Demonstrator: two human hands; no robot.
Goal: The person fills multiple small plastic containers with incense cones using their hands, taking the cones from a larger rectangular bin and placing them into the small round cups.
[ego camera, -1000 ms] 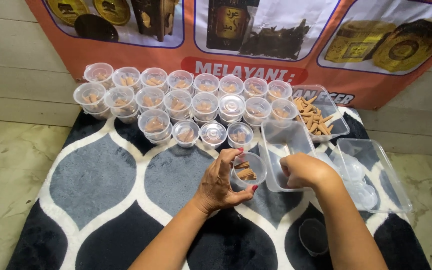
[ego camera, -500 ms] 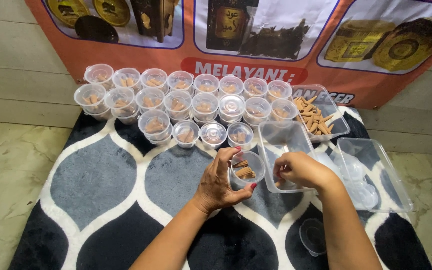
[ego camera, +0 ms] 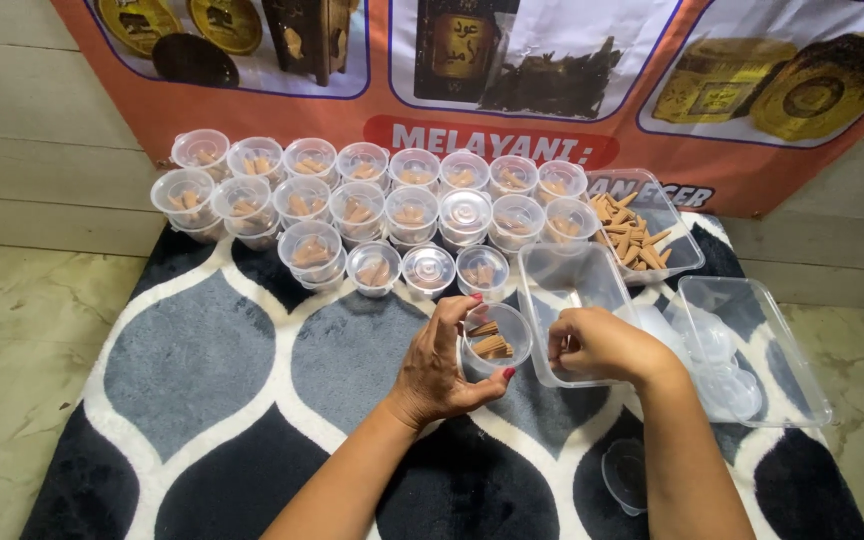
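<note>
The left hand (ego camera: pixel 439 365) is in the middle of the frame. Its fingers (ego camera: pixel 455 312) curl around a small clear cup (ego camera: pixel 493 342), with the thumb low and the other fingers up on the rim. The cup sits on the rug (ego camera: pixel 202 370) and has a few brown sticks (ego camera: pixel 492 343) inside.

The right hand (ego camera: pixel 602 345) is just to the right of the cup, over the near end of a clear tray (ego camera: pixel 572 290). Its fingers are bent in and close together. It is not possible to tell if they pinch anything.

In the upper middle of the frame stand many small round cups (ego camera: pixel 352 205) in three rows. The back row has eight, the middle row has eight, and the front row has four, so twenty in all. Most have brown sticks in them.

There are three clear trays. One is under the right hand. One, at the upper right, holds a pile of loose sticks (ego camera: pixel 630 232). One, at the right, holds clear lids (ego camera: pixel 717 370).

One more clear lid (ego camera: pixel 624 472) lies alone on the rug at the lower right, beside the right arm.

An orange banner (ego camera: pixel 512 130) hangs across the top of the frame.
</note>
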